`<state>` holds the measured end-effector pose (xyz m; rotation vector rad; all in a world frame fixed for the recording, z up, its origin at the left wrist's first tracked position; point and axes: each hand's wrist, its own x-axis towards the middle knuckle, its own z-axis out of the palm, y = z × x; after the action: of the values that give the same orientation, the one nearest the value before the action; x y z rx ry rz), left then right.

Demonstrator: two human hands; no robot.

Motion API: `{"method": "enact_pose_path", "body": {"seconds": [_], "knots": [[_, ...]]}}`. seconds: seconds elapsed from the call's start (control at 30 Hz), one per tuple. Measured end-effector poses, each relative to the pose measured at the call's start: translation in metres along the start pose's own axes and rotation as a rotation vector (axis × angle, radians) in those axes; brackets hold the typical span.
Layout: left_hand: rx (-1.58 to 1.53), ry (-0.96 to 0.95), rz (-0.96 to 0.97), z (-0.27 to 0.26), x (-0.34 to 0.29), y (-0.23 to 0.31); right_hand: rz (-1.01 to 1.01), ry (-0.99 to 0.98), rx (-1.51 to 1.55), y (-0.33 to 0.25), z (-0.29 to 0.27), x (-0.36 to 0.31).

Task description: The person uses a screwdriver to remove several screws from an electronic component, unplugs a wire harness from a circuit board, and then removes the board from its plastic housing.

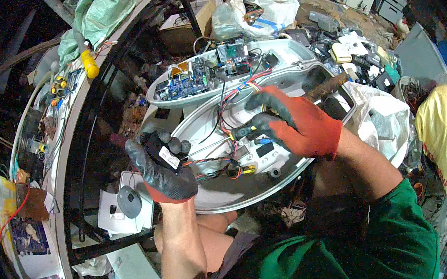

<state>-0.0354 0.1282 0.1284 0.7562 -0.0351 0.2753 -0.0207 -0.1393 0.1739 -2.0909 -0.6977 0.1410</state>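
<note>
In my left hand, gloved in red and black, lies a small black box-shaped module with a white label. My fingers are closed around it, and red and black wires run beside it into a long grey housing. My right hand, gloved alike, grips a screwdriver whose thin metal shaft points left toward the module; its handle is mostly hidden by my fingers. Behind the hands, the housing's other half carries blue and green circuit boards. A bundle of coloured wires hangs between both halves.
A rusty brown rod rests over the housing's right end. White plastic sacks, a yellow bag and heaped black parts crowd the right. A metal-framed table stands left, near a white panel with a grey rounded device.
</note>
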Motion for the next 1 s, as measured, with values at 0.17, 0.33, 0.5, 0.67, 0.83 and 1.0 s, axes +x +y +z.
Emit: {"method": "enact_pose_path", "body": {"seconds": [0.17, 0.33, 0.5, 0.67, 0.83, 1.0], "knots": [[0.035, 0.051, 0.006, 0.006, -0.002, 0.001, -0.403, 0.010, -0.203, 0.011, -0.003, 0.008], [0.181, 0.023, 0.038, 0.006, -0.003, 0.001, 0.004, -0.145, -0.022, 0.014, 0.002, 0.007], [0.319, 0.019, 0.050, 0.005, -0.004, -0.001, -0.174, -0.170, -0.222, 0.031, 0.008, 0.008], [0.445, -0.028, 0.074, 0.004, -0.007, -0.008, -0.003, -0.267, -0.185, 0.017, 0.020, 0.007], [0.472, -0.022, 0.043, 0.003, -0.006, -0.011, 0.004, -0.263, -0.146, 0.029, 0.030, 0.009], [0.482, -0.060, -0.007, 0.004, -0.009, -0.020, -0.118, -0.298, -0.180, 0.029, 0.025, 0.008]]}}
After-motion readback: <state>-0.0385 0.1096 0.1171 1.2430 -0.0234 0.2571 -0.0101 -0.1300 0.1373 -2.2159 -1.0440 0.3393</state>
